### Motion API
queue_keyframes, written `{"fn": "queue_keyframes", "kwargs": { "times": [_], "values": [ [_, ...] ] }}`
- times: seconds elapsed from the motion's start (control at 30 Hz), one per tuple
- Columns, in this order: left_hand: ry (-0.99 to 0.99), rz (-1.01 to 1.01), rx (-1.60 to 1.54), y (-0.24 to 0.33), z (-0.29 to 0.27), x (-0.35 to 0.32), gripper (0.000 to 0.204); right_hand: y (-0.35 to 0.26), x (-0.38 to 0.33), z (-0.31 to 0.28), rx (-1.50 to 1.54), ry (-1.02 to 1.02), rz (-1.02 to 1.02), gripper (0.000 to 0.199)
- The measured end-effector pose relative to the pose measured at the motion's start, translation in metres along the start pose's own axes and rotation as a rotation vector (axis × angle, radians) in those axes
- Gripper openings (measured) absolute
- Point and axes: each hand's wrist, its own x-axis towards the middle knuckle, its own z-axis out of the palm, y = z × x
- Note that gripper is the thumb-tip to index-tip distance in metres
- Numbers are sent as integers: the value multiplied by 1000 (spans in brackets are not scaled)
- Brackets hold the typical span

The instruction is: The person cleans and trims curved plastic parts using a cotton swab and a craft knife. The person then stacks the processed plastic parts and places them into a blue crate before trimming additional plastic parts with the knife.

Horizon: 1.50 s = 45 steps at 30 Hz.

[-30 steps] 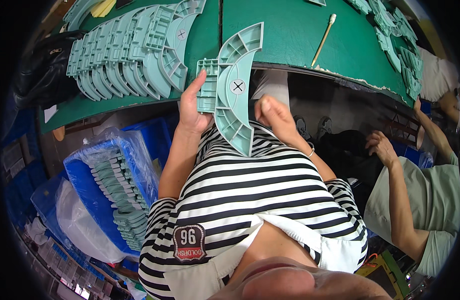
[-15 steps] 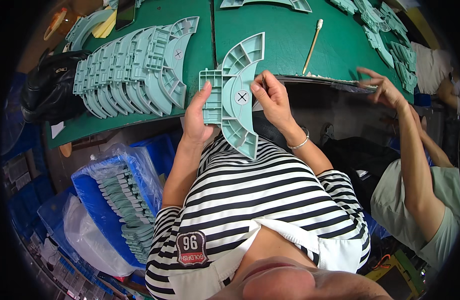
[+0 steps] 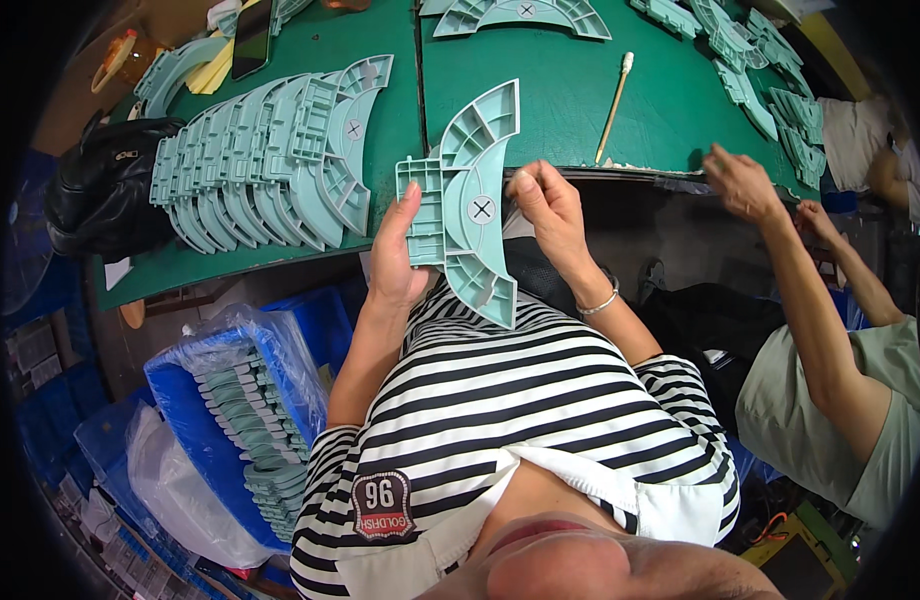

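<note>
My left hand [image 3: 393, 262] grips the ribbed, squared end of a mint-green curved plastic part [image 3: 494, 172], thumb on top. The part is held up in front of my striped shirt, near the table's front edge. Its inner face bears a round grey disc [image 3: 481, 209] with a dark cross, and ribbed wings curve away above and below. Close to the part's right edge is my right hand [image 3: 557, 218], thumb and fingers pinched together. Whatever sits in that pinch is too small or hidden to make out.
A row of similar parts [image 3: 250, 160] stands on the green table [image 3: 540, 90] at left, beside a black bag [image 3: 105, 185]. A cotton-tipped stick [image 3: 615, 108] lies at right. Below left, a blue crate [image 3: 195, 425] holds more parts. A co-worker's hand [image 3: 745, 185] reaches in at right.
The held part and both my hands have come slightly lower. My right hand stays pinched by the part's edge. The co-worker's hand has shifted a little left, its fingers now curled.
</note>
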Motion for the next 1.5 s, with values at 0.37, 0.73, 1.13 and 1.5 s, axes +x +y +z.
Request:
{"fn": "queue_keyframes", "kwargs": {
  "times": [0.37,0.73,1.13,1.5],
  "values": [
    [35,10,54,-4,6,-1,32,-9,6,13,-326,58,-152,14],
    [29,24,-24,3,-4,3,35,6,6,-1,-189,53,-50,19],
    [-27,-85,-162,-1,-6,4,33,-21,8,10,213,-175,28,7],
    [-27,-80,-178,-3,-4,5,30,-8,10,17,127,-98,-196,11]
  ]
}}
